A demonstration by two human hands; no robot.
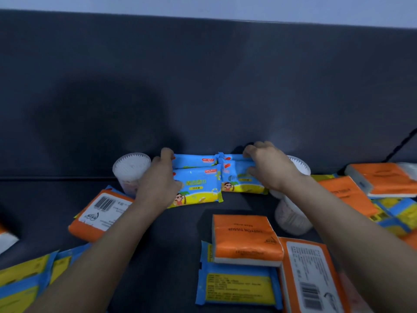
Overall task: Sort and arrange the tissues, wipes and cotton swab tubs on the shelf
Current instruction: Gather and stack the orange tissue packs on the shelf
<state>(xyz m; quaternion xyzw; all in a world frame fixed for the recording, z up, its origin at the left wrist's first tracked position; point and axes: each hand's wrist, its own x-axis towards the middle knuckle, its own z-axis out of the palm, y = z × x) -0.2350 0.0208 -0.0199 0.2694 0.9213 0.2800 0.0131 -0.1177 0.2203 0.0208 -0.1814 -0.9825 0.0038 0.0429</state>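
Observation:
Blue and yellow wipe packs stand against the shelf's dark back wall in two short rows. My left hand point(161, 179) grips the left end of the left wipe packs point(196, 184). My right hand point(268, 168) grips the top of the right wipe packs point(237, 177). A clear cotton swab tub point(131, 170) stands just left of my left hand. Another swab tub point(297, 166) peeks out behind my right wrist, and a third tub point(291, 218) lies under my right forearm. An orange tissue pack point(246, 238) lies in front, on a flat wipe pack point(239, 285).
More orange tissue packs lie at left point(99, 215), at lower right point(311, 279) and at far right point(381, 179). Loose wipe packs are strewn at lower left point(24, 279) and at right point(397, 213). The dark shelf floor point(176, 245) shows between my forearms.

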